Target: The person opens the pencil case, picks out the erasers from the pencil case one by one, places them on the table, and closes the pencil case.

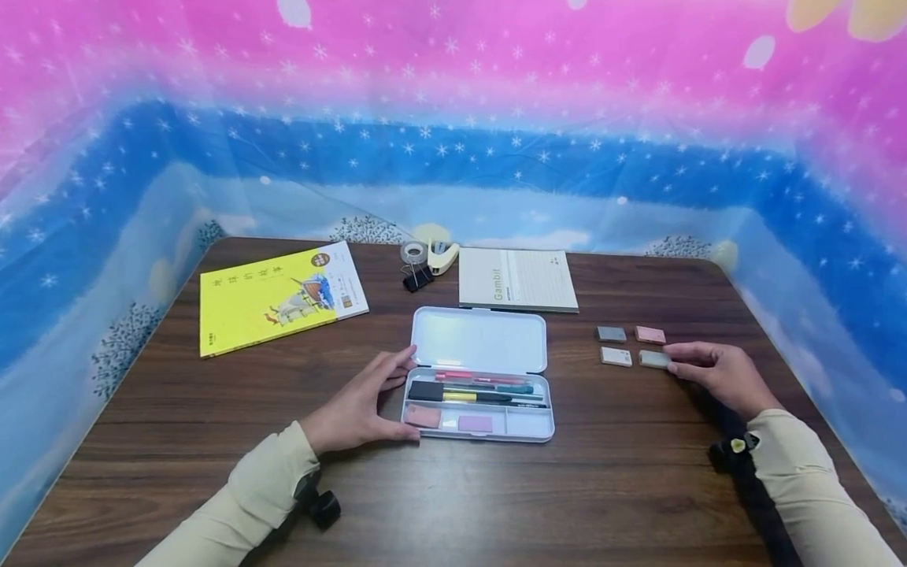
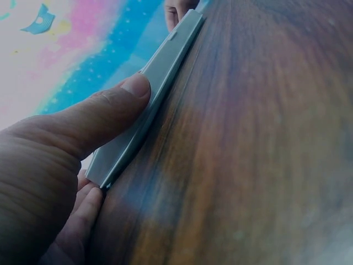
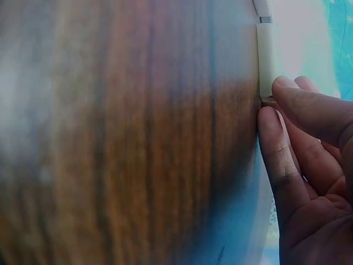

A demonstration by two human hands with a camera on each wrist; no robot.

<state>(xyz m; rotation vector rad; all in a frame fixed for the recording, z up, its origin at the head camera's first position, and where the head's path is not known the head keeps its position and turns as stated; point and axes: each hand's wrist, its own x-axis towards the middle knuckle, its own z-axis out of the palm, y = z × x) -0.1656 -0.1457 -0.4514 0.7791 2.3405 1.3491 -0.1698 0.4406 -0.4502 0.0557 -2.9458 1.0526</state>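
Observation:
A white pencil case (image 1: 478, 340) lies open mid-table, its tray holding pens, a pink eraser (image 1: 423, 415) and a lilac eraser (image 1: 475, 424). My left hand (image 1: 393, 394) holds the case's left end, thumb at the front corner and fingers at the hinge. In the left wrist view the thumb (image 2: 118, 102) presses on the case's edge (image 2: 160, 83). To the right lie several small erasers: grey (image 1: 611, 334), pink (image 1: 649, 335) and white (image 1: 616, 357). My right hand (image 1: 675, 366) pinches the grey-green eraser (image 1: 652, 360), seen close in the right wrist view (image 3: 266, 61) between thumb and fingertips (image 3: 287, 91).
A yellow book (image 1: 279, 299) lies at the back left and a cream notebook (image 1: 517, 279) behind the case. A tape roll (image 1: 413, 252), a black binder clip (image 1: 416, 277) and a white stapler (image 1: 442, 256) sit between them. Patterned cloth surrounds the wooden table (image 1: 212, 441).

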